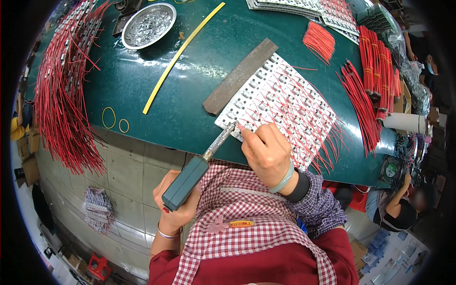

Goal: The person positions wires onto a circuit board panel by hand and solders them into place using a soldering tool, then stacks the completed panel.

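Left hand (178,202) clenched round teal-handled soldering iron (199,166); right hand (267,153) pinching thin red wire (243,128) onto white component panel (280,107). Most rows wired, nearest edge apparently pending.

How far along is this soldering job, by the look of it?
Apparently well along: red leads already cover most of the white panel. In hand, the left hand touches the soldering iron to the near edge, where the right hand steadies a wire. Loose red wires wait alongside.

Dark green worktable (156,95), glossy under overhead light; pale tiled floor (128,175) below; cardboard boxes (28,156) at left.
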The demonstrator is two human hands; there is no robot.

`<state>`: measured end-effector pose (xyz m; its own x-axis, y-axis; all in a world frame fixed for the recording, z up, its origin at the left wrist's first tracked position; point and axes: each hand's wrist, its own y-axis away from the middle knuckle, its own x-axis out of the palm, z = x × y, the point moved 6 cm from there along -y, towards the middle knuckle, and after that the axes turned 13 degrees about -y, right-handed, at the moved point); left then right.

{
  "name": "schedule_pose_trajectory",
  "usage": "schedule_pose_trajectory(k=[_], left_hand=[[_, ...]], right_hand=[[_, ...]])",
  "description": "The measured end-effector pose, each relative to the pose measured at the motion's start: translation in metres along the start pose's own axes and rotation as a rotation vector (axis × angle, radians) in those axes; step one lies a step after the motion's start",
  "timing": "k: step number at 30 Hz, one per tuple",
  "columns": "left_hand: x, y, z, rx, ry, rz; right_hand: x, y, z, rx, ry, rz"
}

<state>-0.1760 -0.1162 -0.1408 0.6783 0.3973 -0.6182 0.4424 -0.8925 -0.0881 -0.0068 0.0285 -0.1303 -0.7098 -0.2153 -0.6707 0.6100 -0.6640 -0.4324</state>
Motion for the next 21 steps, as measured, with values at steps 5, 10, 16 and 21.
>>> schedule_pose_trajectory(k=[5,10,16,21], left_hand=[[0.000,-0.003,-0.002,0.035,-0.017,-0.007],[-0.003,0.003,0.004,0.027,-0.022,-0.002],[-0.003,0.007,0.007,0.015,-0.024,-0.003],[-0.001,0.003,0.002,-0.006,0.017,0.002]], right_hand=[[0.000,0.000,0.000,-0.029,0.018,0.009],[0.000,0.001,-0.001,-0.017,0.011,0.006],[-0.001,0.002,-0.003,0.027,-0.014,-0.002],[-0.006,-0.001,-0.012,0.117,-0.148,-0.075]])
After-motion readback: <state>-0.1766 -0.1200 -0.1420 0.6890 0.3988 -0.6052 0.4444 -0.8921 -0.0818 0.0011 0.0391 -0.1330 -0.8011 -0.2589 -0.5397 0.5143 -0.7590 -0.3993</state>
